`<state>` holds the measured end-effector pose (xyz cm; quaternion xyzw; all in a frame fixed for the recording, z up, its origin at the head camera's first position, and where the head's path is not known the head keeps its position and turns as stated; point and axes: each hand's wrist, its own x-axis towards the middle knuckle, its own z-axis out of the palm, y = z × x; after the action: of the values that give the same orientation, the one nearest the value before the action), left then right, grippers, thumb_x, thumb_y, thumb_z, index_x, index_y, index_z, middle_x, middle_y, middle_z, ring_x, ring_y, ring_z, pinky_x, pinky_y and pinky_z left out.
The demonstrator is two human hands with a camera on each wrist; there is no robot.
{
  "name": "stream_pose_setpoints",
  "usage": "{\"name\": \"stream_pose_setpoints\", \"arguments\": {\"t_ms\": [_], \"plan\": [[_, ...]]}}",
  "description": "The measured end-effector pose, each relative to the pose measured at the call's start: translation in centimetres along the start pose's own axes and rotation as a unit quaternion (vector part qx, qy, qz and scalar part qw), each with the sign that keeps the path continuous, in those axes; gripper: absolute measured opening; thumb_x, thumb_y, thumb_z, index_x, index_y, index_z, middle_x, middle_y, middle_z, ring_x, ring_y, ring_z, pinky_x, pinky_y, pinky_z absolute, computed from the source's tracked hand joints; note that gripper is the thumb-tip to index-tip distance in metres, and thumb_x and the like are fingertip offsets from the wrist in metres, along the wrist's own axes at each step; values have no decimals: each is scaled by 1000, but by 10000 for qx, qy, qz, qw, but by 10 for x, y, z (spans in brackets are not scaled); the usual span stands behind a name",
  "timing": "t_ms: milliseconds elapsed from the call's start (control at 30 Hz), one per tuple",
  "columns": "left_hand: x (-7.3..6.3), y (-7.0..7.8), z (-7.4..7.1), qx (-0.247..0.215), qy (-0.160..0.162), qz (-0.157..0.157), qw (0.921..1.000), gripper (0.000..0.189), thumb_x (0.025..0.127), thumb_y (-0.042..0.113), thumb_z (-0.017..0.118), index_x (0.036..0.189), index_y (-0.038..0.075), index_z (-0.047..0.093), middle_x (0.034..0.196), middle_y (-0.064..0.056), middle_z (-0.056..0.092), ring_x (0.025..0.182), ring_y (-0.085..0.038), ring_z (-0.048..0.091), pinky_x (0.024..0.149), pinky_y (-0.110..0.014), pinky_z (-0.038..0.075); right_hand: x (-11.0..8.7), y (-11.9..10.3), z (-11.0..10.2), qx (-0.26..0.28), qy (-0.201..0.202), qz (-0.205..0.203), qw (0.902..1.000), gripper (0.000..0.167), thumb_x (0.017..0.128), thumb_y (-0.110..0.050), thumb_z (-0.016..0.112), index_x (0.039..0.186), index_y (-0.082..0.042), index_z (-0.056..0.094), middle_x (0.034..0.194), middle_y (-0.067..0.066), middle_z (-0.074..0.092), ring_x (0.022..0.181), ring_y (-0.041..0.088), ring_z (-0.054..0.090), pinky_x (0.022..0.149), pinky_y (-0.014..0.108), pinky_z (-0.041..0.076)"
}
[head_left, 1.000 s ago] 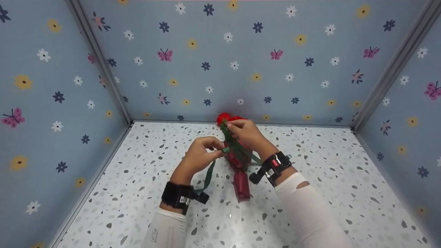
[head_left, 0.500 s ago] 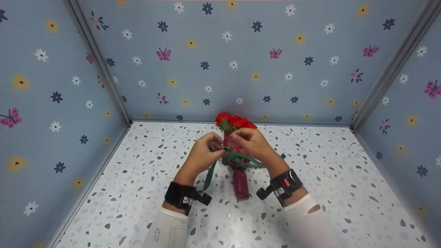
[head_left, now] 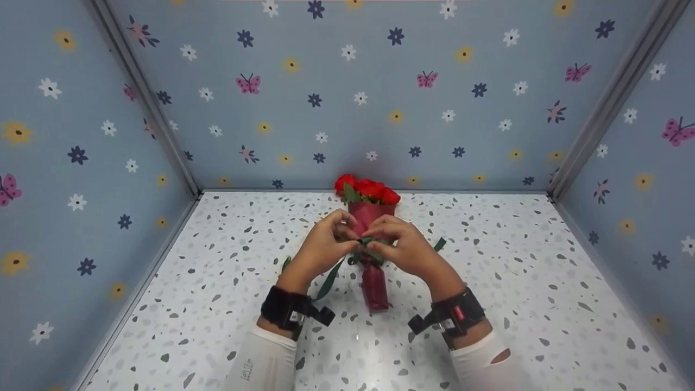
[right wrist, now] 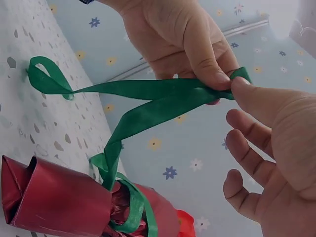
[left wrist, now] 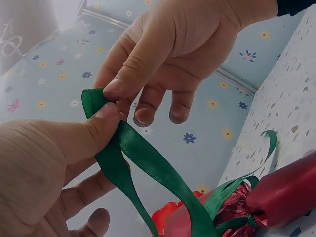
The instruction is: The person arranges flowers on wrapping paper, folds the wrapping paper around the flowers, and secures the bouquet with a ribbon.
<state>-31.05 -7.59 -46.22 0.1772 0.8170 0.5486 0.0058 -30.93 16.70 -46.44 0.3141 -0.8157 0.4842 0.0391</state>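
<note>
A bouquet of red roses (head_left: 371, 188) in dark red wrapping (head_left: 376, 288) lies on the tabletop. A green ribbon (left wrist: 158, 168) is around its gathered neck, with loose tails. My left hand (head_left: 320, 247) pinches the ribbon between thumb and fingers above the bouquet. Opposite it, my right hand (head_left: 410, 250) pinches the same ribbon, the fingertips of both nearly meeting. A folded loop of ribbon sticks out at the fingertips in the left wrist view. In the right wrist view the wrapping's neck (right wrist: 121, 207) shows with ribbon passing around it. The hands partly cover the ribbon in the head view.
The speckled white tabletop (head_left: 217, 304) extends around the bouquet. Flowered blue panels (head_left: 353, 65) stand at the back and both sides. One ribbon tail (head_left: 440, 244) lies right of the bouquet, another (head_left: 328, 282) to its left.
My right hand has come down from near the roses to meet my left hand over the neck. The ribbon's pulled-up part has come down with it, and the roses now show uncovered.
</note>
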Motion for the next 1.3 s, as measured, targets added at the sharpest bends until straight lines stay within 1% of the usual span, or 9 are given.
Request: {"name": "stream_pose_setpoints", "arguments": {"t_ms": [100, 200, 333, 467, 567, 733, 967, 1100, 1300], "plan": [[1, -1, -2, 85, -90, 149, 9998, 24, 101, 10, 86, 120, 14, 72, 111, -3, 83, 106, -20, 80, 94, -41, 65, 0, -2, -1, -57, 247, 29, 9997, 11, 105, -10, 81, 114, -11, 87, 119, 7, 76, 105, 21, 72, 89, 27, 61], [3, -9, -8, 255, -23, 187, 9995, 17, 106, 19, 82, 120, 14, 76, 117, -5, 80, 111, -22, 77, 100, -45, 63, -1, -3, -2, -85, 476, 218, 9986, 8, 108, -11, 78, 112, -11, 84, 115, 6, 77, 99, 20, 72, 87, 32, 61], [9, -37, -17, 988, 258, -82, 9947, 15, 112, 23, 75, 122, 13, 77, 128, -7, 76, 120, -28, 72, 105, -51, 59, -2, 0, -4, -162, 691, 573, 9958, 9, 109, -18, 78, 113, -12, 81, 112, 5, 78, 100, 18, 69, 89, 40, 58], [14, -74, -24, 2045, 131, -525, 9774, 20, 112, 19, 74, 130, 11, 75, 140, -11, 72, 135, -34, 68, 114, -55, 55, -2, 2, -3, -190, 762, 739, 9942, 11, 109, -20, 78, 114, -11, 80, 110, 6, 79, 98, 18, 66, 90, 39, 57], [17, -90, -27, 2589, -118, -735, 9630, 28, 111, 16, 73, 139, 15, 74, 145, -11, 72, 142, -35, 66, 120, -56, 53, -2, 3, -2, -175, 769, 795, 9937, 11, 109, -20, 78, 114, -10, 80, 108, 6, 79, 96, 20, 66, 88, 36, 57], [20, -96, -32, 3110, -349, -832, 9461, 34, 109, 15, 75, 141, 27, 77, 137, -6, 77, 132, -33, 70, 115, -58, 56, -2, 6, -2, -182, 738, 795, 9939, 10, 109, -20, 78, 113, -11, 80, 108, 5, 79, 95, 20, 66, 86, 33, 56], [26, -97, -37, 4103, -470, -450, 9096, 12, 103, 12, 82, 114, 14, 86, 109, -7, 79, 108, -33, 73, 99, -54, 61, -3, 9, -4, -156, 721, 811, 9940, 10, 109, -19, 78, 111, -9, 80, 105, 6, 79, 90, 15, 63, 83, 30, 54], [24, -89, -44, 4049, -275, -505, 9125, 12, 110, 20, 74, 111, 13, 83, 108, -7, 82, 106, -32, 75, 99, -55, 59, -3, 9, -7, -185, 758, 862, 9932, 10, 108, -18, 78, 111, -8, 80, 105, 7, 80, 91, 17, 62, 84, 31, 54], [11, -74, -66, 2855, -186, -650, 9560, 20, 118, 25, 64, 120, 10, 77, 125, -13, 75, 109, -31, 70, 100, -55, 57, -3, 8, -10, -198, 659, 949, 9931, 11, 109, -19, 77, 113, -9, 80, 104, 7, 80, 92, 19, 67, 85, 34, 54]]}}
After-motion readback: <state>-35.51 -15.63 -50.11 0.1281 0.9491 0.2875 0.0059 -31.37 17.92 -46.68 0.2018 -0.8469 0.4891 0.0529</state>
